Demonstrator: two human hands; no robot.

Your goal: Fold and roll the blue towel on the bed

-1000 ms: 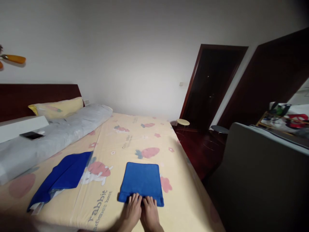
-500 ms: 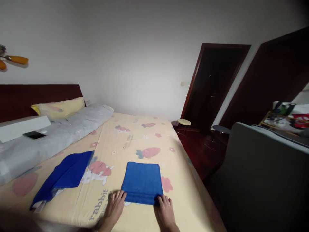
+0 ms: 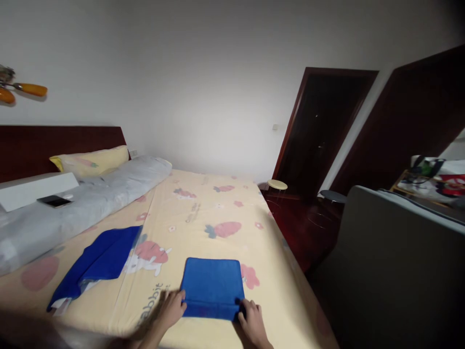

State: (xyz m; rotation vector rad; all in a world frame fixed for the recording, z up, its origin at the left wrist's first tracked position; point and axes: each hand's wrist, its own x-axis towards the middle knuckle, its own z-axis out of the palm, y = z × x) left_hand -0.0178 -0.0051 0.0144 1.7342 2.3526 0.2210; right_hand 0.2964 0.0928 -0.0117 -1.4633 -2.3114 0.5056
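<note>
Blue cloth lies on bed before us | our left hand and right hand grasp opposite sides, probably keeping its near edge straight | other cloth rests apart, leftward

Left hand and forearm partly hide printed lettering; the left edge crops an orange ornament.

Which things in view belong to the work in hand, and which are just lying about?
In use:
folded blue cloth
left hand, at the cloth's left edge
right hand, at its right edge
printed bedsheet, beneath it

Lying about:
darker blue cloth, untouched, possibly related
smartphone
yellow pillow
yellow-topped stool
</note>
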